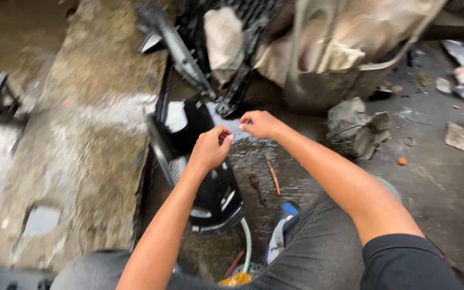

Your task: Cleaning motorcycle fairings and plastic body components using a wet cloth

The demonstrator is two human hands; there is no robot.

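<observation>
My left hand and my right hand are raised close together over a black plastic panel that lies on the wet ground. Both hands have their fingers pinched, and something very small and pale shows at the right fingertips; what it is cannot be made out. The left fingers are curled shut, and whether they hold anything is hidden. A thin orange-handled tool and a dark rusty tool lie on the wet floor just right of the panel.
A rough concrete slab runs along the left. Black plastic parts and a dirty bucket with rags stand at the back. A crumpled grey lump lies to the right. A pale hose and my blue sandal are near my knees.
</observation>
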